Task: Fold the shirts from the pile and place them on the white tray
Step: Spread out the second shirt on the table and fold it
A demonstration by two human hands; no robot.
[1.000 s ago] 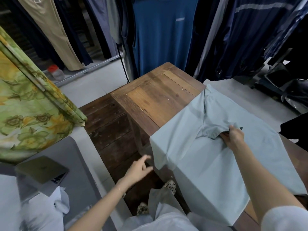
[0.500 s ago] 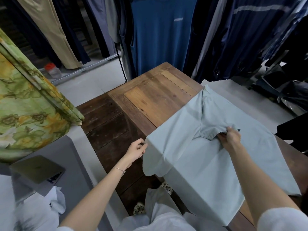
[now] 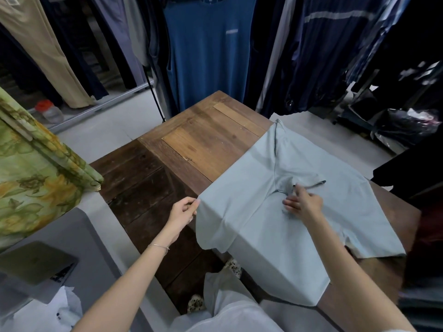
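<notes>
A pale blue-grey shirt (image 3: 263, 212) lies spread over the near right part of the wooden table (image 3: 203, 144), its hem hanging over the near edge. My left hand (image 3: 183, 212) pinches the shirt's left edge at the table's side. My right hand (image 3: 303, 203) rests on the middle of the shirt with fingers stretched out, just below a folded-in sleeve (image 3: 294, 183). No white tray or shirt pile shows in the head view.
Hanging clothes (image 3: 208, 51) line a rack behind the table. A green flowered cloth (image 3: 31, 178) hangs at the left. A grey counter (image 3: 79, 238) with a laptop (image 3: 36, 262) lies at the lower left. A lower wooden bench (image 3: 143, 195) stands left of the table.
My left hand rose from below the table and took hold of the shirt's left edge. My right hand let go of the sleeve and now lies flat with straight fingers.
</notes>
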